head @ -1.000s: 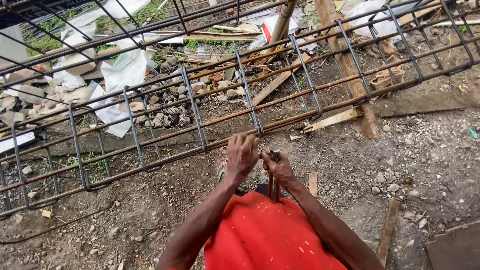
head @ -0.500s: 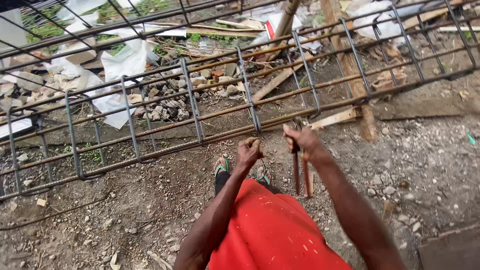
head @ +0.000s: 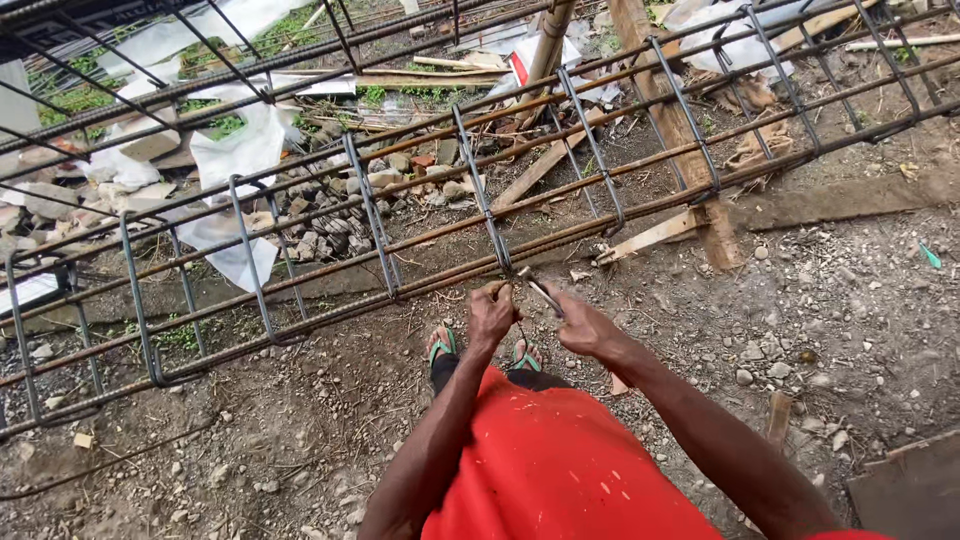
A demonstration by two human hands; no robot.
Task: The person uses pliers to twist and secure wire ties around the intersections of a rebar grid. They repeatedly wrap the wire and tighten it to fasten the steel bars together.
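The right hand [head: 585,328] is wrapped around the handles of a pair of pincers [head: 540,291], whose head points up at the lowest bar of the rebar cage [head: 300,240]. Just beside it, the left hand [head: 491,314] is curled shut, pinching a thin tie wire [head: 519,330] that hangs below the same bar. Both hands meet where a grey stirrup [head: 482,205] crosses that bar. Below the cage, the person's feet in green sandals [head: 440,345] stand on gravelly dirt. Behind the cage lie rubble, white plastic sheets [head: 240,150] and wooden planks [head: 680,130], one of them passing under the bar to the right of the hands.
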